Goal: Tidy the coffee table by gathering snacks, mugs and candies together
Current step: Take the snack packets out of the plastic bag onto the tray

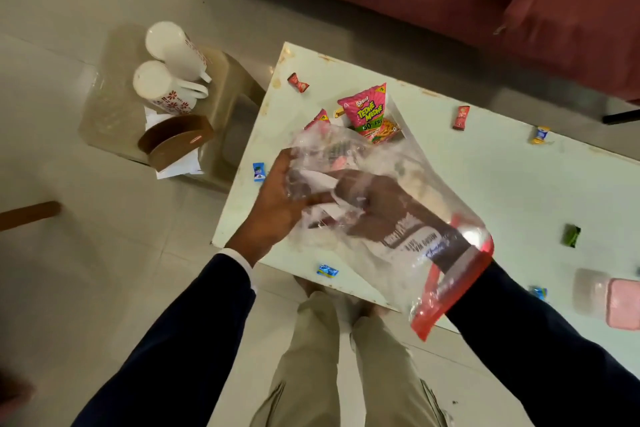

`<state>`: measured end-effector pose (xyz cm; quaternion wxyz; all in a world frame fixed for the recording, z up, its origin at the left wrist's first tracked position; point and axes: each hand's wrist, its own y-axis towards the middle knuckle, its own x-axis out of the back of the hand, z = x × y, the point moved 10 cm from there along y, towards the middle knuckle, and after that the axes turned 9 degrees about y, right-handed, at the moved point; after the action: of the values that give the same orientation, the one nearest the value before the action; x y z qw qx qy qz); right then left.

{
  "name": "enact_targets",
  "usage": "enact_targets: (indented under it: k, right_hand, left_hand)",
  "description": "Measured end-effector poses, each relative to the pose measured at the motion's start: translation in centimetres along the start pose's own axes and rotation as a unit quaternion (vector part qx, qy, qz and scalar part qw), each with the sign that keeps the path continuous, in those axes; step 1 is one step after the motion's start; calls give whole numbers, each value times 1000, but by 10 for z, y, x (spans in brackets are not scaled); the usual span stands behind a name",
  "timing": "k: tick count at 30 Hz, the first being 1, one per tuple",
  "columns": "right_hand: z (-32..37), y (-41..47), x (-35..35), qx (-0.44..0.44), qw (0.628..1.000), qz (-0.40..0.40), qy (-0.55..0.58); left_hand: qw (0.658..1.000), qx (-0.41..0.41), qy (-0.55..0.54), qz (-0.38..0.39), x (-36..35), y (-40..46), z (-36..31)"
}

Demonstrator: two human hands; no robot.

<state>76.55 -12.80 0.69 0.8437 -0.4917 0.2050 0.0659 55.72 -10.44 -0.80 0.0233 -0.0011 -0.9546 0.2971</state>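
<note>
A clear zip bag [412, 267] with a red seal hangs over the white coffee table [502, 184]. My right hand [374, 201] is pushed deep inside it, fingers curled. My left hand [277, 204] pinches the bag's closed end from outside. Behind the bag a pink snack packet [369, 111] stands in a white box, with a second pink packet [320, 118] beside it. Wrapped candies lie scattered on the table: red [298, 82], red [460, 118], blue [258, 172], blue [327, 270], green [571, 236]. Two white floral mugs [166, 87] stand upside down on a side stool.
A brown napkin holder [173, 144] with white paper shares the beige stool [221, 114] left of the table. A pink-lidded jar [609, 298] lies at the table's right edge. A dark red sofa [519, 3] runs behind the table. My legs stand at the table's near corner.
</note>
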Motion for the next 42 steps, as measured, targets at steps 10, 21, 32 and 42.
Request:
enact_targets:
  k: [10, 21, 32, 42]
  right_hand:
    - [91, 9, 15, 203, 906, 19, -371]
    - [122, 129, 71, 184, 812, -32, -553]
    - [110, 210, 51, 149, 707, -16, -691]
    - [99, 51, 5, 243, 925, 19, -290]
  left_hand:
    - [964, 14, -113, -239, 127, -20, 43]
    - [966, 57, -92, -233, 141, -37, 83]
    - [958, 17, -196, -210, 131, -46, 86]
    - [982, -33, -33, -185, 88, -42, 39]
